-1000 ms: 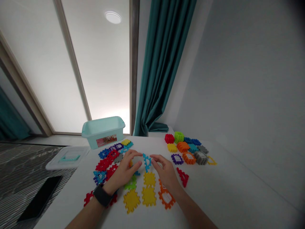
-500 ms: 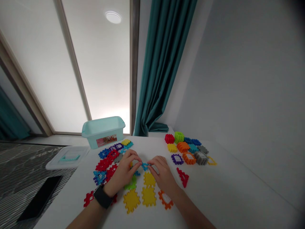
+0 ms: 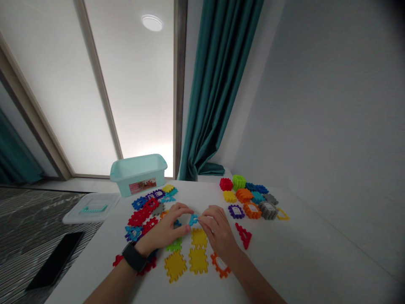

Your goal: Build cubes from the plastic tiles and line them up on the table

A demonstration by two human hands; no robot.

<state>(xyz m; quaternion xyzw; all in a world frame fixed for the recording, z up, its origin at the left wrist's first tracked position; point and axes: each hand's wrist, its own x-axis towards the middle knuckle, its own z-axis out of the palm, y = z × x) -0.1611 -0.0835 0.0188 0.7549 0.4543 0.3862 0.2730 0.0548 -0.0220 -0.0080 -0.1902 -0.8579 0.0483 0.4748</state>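
A small light-blue interlocking building piece (image 3: pixel 193 219) is between my two hands, above the white table. My right hand (image 3: pixel 217 228) pinches its right edge with closed fingertips. On its other side my left hand (image 3: pixel 172 226), wearing a dark watch, has thumb and forefinger spread apart, very near the piece; whether they touch it is hard to tell. Just below lie yellow square pieces (image 3: pixel 198 260), and an orange frame piece (image 3: pixel 220 266) is by my right wrist. A green piece (image 3: pixel 174 245) and a red piece (image 3: pixel 147 267) are partly hidden by my left hand and forearm.
Red, blue and purple pieces (image 3: pixel 139 217) spread along the left. Sorted stacks, one of them grey (image 3: pixel 268 210), stand at the right, with a red triangle (image 3: pixel 243 235) in front. A mint tub (image 3: pixel 139 173), its lid (image 3: pixel 91 207) and a black phone-like slab (image 3: pixel 55 261) are at left.
My left thumb and forefinger have parted from their pinch on the light-blue piece, the thumb dropping lower. The piece has turned slightly, and my right hand still has it.
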